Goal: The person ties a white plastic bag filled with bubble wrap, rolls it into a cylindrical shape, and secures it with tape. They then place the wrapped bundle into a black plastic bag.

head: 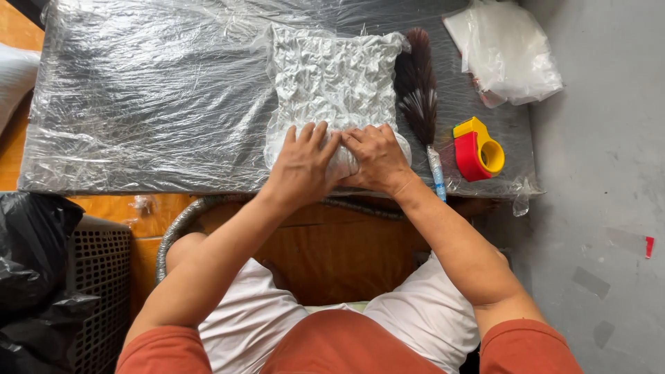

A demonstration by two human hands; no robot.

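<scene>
White and deeply wrinkled, one vacuum-packed bag [332,83] lies on the surface [138,104], a low top wrapped all over in clear plastic film. The bag sits right of the middle of the surface, its near end close to the front edge.

Two hands press down on that near end, side by side and touching at the fingertips. The left hand [303,165] lies flat with its fingers spread, palm down on the bag; its grip is open, resting on the plastic and not closed around anything. The right hand [377,158] is likewise palm down, fingers bent a little over the bag's edge; whether they pinch the plastic underneath cannot be told from this view.

Just beside the bag on its right lies one feather duster [418,86], dark plumes toward the far side, its thin handle pointing to the front edge and passing near the right wrist. Right of the handle stands one tape dispenser [476,147], red with a yellow core, apart from the bag. At the far right corner lies one heap of clear plastic bags [506,48].

Off the surface, on the left, one black plastic bag [34,256] sits against one grey perforated crate [100,277]. On the grey floor [609,173] at the right lies one small red scrap [649,246]. One corrugated grey hose [176,232] curves under the front edge.
</scene>
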